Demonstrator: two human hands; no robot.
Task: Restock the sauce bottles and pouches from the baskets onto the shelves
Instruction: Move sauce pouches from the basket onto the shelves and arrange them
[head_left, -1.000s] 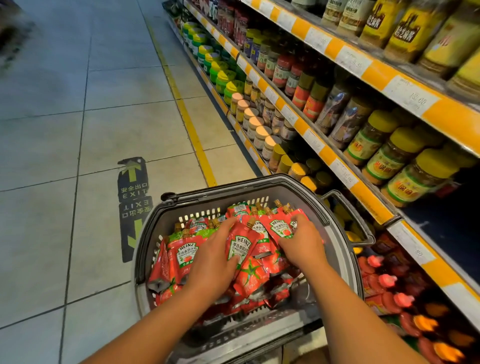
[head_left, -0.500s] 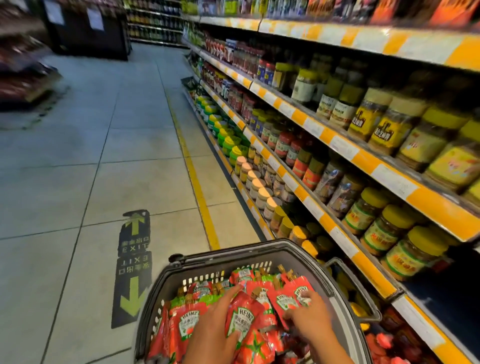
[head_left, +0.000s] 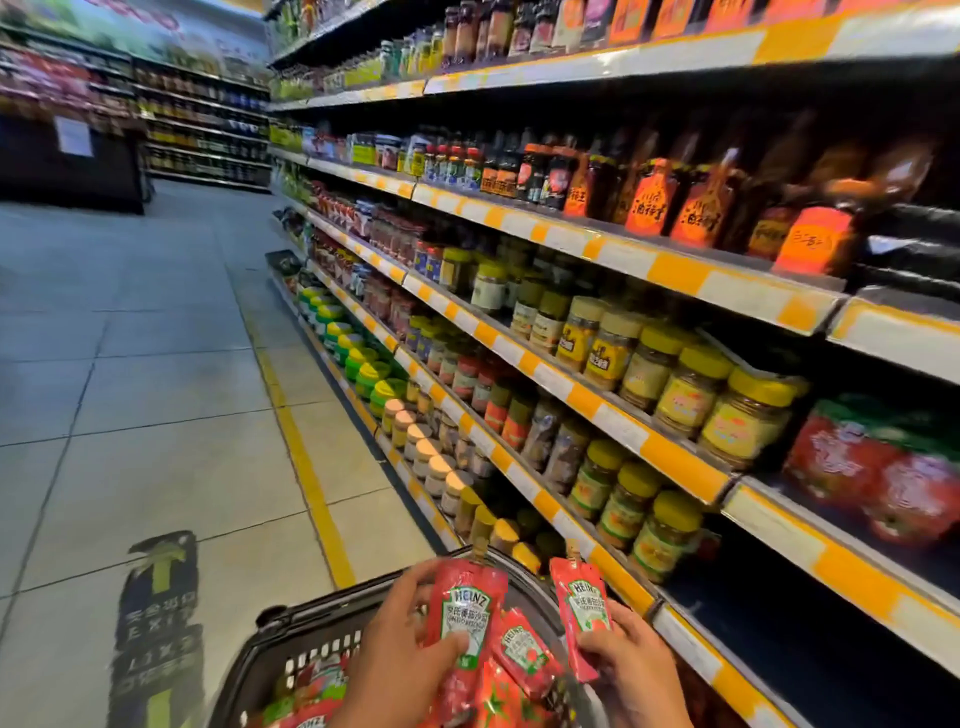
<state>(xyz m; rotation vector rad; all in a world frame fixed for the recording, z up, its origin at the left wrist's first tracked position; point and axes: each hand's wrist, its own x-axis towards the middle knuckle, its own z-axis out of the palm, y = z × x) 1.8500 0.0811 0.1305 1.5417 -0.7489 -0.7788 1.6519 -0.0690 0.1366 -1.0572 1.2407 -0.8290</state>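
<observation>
Here: tiled floor (head_left: 156, 364) open leftward; stocked shelves (head_left: 623, 415) line the right edge. Left hand (head_left: 400, 644) grips one ketchup pouch (head_left: 467, 608), right hand (head_left: 631, 660) pinches another pouch (head_left: 584, 608), both above the basket (head_left: 291, 631). Jars (head_left: 649, 525) crowd the nearest shelf.

Bare shelf bay (head_left: 810, 644) right of basket (head_left: 291, 639); jars (head_left: 660, 535) crowd left.

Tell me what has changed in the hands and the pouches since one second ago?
Both hands have lifted red Heinz pouches up out of the basket. The left hand grips a large pouch; the right hand pinches a smaller pouch. The view has tilted up toward the shelves. The basket stays beside the shelf, with pouches inside.
</observation>
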